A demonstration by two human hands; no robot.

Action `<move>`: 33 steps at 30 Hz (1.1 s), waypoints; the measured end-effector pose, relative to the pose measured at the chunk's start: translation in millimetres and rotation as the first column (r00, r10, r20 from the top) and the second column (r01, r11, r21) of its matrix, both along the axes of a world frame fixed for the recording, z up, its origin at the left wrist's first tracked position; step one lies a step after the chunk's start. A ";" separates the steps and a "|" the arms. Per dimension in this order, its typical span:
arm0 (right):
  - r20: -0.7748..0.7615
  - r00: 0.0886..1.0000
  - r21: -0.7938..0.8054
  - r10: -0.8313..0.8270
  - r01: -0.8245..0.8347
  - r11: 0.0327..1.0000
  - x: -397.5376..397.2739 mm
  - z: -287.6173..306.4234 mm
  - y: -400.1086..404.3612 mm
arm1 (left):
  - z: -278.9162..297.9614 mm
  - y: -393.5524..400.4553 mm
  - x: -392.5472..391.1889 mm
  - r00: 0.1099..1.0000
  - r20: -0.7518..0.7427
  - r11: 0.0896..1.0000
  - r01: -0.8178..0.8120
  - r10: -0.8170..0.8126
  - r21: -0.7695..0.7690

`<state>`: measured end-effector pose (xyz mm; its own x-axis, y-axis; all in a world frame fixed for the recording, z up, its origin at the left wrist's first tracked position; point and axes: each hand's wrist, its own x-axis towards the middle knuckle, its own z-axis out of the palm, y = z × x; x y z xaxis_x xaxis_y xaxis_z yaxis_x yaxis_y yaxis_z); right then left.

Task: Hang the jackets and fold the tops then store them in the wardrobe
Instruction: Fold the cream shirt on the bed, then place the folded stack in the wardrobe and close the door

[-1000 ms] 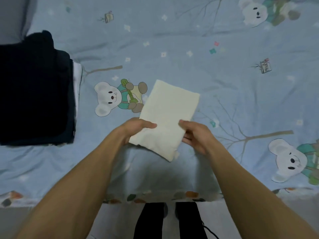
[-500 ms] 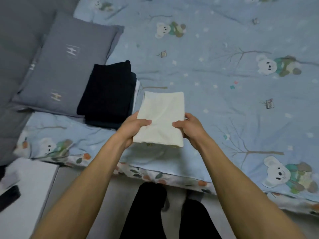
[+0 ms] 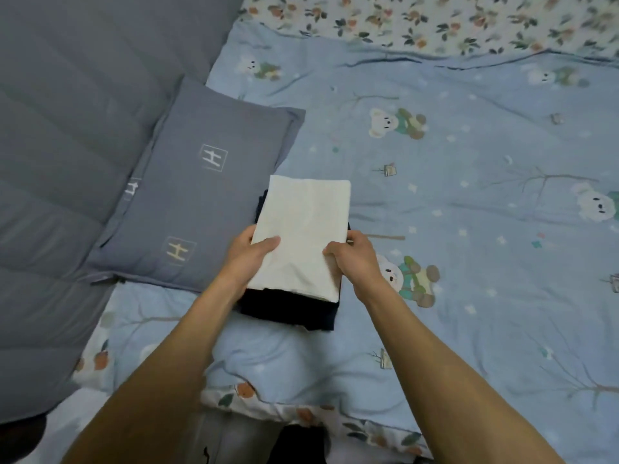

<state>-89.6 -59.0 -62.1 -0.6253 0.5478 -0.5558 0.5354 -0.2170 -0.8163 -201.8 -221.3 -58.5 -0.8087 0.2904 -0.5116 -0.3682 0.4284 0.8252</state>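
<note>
A folded cream top (image 3: 303, 226) lies over the stack of folded dark tops (image 3: 291, 311) on the bed. My left hand (image 3: 249, 259) grips its near left edge, thumb on top and fingers underneath. On the near right edge, my right hand (image 3: 355, 259) holds it the same way. The dark stack shows only at its near end and as a sliver along the left side; the cream top hides the remainder.
A grey pillow (image 3: 201, 192) lies just left of the stack, against a grey padded headboard (image 3: 67, 162). The light blue bear-print duvet (image 3: 469, 212) spreads to the right. The bed's near edge (image 3: 301, 413) is below my arms, with my dark trouser legs beneath it.
Both hands lifted the cream top from the middle of the bed and carried it left. It now lies over the dark stack beside the pillow.
</note>
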 end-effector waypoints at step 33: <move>0.056 0.998 -0.469 0.037 -0.007 0.883 -59.9 -210.1 32.2 | -194.2 -9.4 -135.0 0.781 0.591 0.962 0.272 -0.203 -0.028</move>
